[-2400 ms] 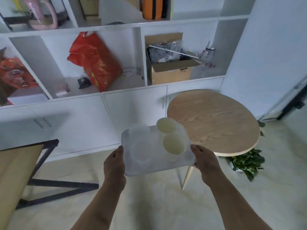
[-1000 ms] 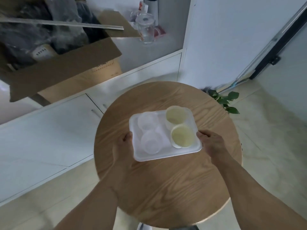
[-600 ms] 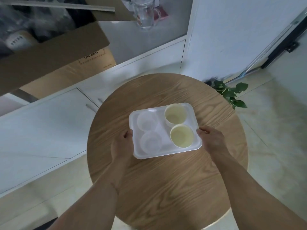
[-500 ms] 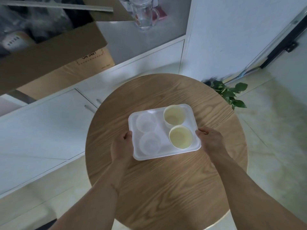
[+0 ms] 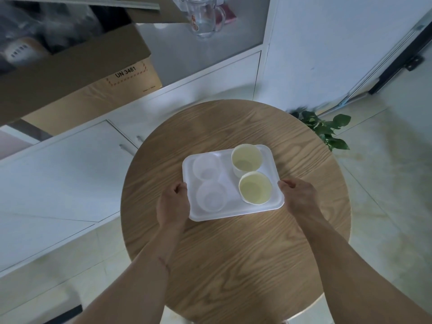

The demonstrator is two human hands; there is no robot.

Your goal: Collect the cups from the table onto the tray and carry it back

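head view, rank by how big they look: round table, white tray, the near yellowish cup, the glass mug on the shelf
1. round table, by far the largest.
2. white tray.
3. near yellowish cup and glass mug: they look about alike, and the mug is farther away and cut off by the frame, so no ranking.

We look down on a round wooden tabletop (image 5: 233, 265) with clear grain. Toward its far half, about midway left to right, a white tray (image 5: 236, 212) appears to rest flat on the wood, though contact is hard to confirm. The tabletop's near part lies bare beneath our forearms.
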